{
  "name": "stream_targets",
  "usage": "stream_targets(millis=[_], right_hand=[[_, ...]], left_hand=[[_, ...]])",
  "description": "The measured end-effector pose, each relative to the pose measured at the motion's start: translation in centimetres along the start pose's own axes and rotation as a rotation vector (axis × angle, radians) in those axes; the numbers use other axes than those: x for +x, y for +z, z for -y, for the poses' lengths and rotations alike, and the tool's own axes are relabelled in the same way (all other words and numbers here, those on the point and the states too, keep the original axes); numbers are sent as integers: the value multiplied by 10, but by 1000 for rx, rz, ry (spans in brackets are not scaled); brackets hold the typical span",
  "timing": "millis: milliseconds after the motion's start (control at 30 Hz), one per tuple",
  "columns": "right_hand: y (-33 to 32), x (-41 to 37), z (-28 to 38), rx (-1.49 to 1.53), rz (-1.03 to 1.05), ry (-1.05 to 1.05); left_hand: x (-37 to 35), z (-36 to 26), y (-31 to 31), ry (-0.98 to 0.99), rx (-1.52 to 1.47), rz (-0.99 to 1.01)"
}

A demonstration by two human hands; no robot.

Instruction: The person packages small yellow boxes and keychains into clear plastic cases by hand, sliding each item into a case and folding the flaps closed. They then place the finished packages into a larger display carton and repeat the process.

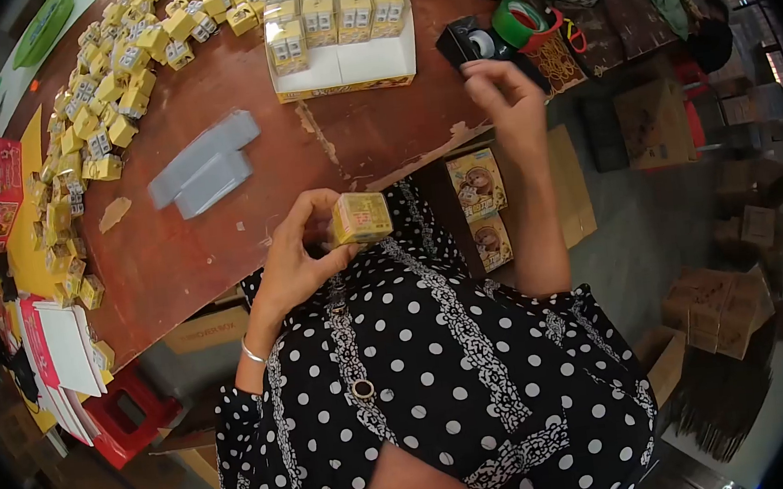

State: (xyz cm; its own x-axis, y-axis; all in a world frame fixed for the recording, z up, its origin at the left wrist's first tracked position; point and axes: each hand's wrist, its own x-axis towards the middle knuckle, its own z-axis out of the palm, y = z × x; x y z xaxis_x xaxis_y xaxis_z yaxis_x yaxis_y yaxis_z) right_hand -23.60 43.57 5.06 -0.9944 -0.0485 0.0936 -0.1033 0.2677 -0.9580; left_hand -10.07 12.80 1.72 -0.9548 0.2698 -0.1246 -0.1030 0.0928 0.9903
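My left hand (pixel 303 253) is closed around a small yellow box (pixel 362 217) with a clear plastic cover, held in front of my body at the table's edge. Raised at the right, my right hand (pixel 512 101) has its fingers curled toward the thumb; whether something thin sits between the tips cannot be made out. Just beyond it lie a black tape holder (pixel 462 42) and a green tape roll (pixel 517 21). Flat clear plastic sleeves (pixel 205 168) rest on the table left of centre. A white display carton (pixel 347 74) at the back holds several similar yellow boxes.
Many small yellow boxes (pixel 121 129) are heaped along the table's left and back. Scissors with red-and-yellow handles (pixel 574 36) and rubber bands (pixel 559 66) lie at the right. Below the edge are printed cartons (pixel 477 184), a red stool (pixel 135 415) and cardboard boxes (pixel 718 307).
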Motion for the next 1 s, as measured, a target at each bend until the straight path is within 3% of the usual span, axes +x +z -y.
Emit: stream_targets(millis=[33, 100, 233, 300, 400, 500, 600, 700, 1000], right_hand=[[-25, 20, -24, 27, -225, 15], [-71, 46, -67, -386, -323, -163], [-104, 72, -99, -578, -146, -106], [-106, 76, -93, -478, 19, 160], [-105, 76, -91, -373, 72, 228], [-99, 72, -100, -224, 17, 70], [-91, 60, -93, -33, -114, 213], [-84, 43, -81, 231, -248, 139], [-78, 23, -142, 230, -294, 1]], left_hand=[[-1, 2, 1, -20, -18, -1], [-2, 4, 3, -32, -36, -6], [1, 8, 9, -8, -55, 16], [2, 8, 11, -6, -50, 24], [1, 7, 11, 14, -26, 30], [0, 3, 9, 5, -9, 24], [0, 1, 7, -19, -39, 22], [1, 3, 8, -18, -44, 17], [5, 1, 9, -24, -97, 19]])
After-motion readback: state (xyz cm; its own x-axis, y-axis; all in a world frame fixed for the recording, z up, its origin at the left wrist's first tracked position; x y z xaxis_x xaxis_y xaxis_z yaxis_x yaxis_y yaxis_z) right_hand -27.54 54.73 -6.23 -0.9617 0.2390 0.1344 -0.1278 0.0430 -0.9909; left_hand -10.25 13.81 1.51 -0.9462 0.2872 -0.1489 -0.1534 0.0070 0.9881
